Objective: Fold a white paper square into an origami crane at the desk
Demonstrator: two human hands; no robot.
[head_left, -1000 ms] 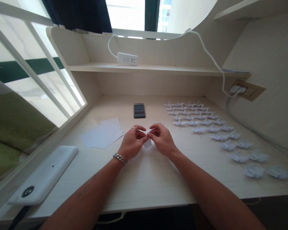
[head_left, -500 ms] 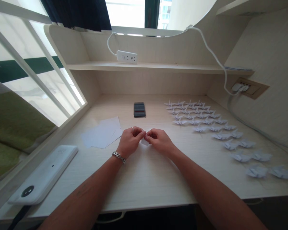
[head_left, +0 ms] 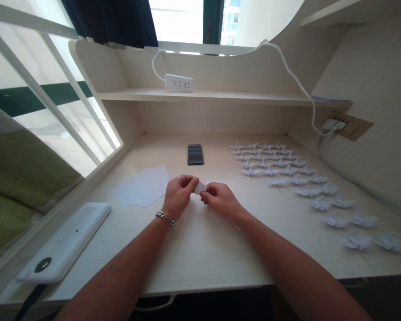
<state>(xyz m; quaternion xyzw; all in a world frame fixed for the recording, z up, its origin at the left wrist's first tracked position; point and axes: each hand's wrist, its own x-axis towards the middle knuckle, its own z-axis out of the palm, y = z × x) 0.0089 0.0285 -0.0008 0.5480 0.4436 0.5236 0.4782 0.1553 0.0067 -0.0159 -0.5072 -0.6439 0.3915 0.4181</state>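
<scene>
A small folded piece of white paper (head_left: pixel 199 188) is held between my two hands above the desk. My left hand (head_left: pixel 179 192), with a ring and a chain bracelet, pinches its left edge between thumb and fingers. On the other side my right hand (head_left: pixel 220 198) is closed on the lower right part, fingers curled. Loose white paper sheets (head_left: pixel 142 189) lie just left of my left hand. Rows of folded white paper cranes (head_left: pixel 280 171) stand to the right. How the held paper is folded is partly hidden by my fingers.
A dark phone-like device on a stand (head_left: pixel 195 154) sits behind my hands. At the left edge lies a long white device (head_left: pixel 67 243) with a black strap. A white power strip (head_left: pixel 178 83) rests on the shelf (head_left: pixel 220 95); its cable runs toward the wall socket (head_left: pixel 344 125).
My hands have moved slightly apart, and the paper between them has turned and shows more of its surface. The view has tilted a little.
</scene>
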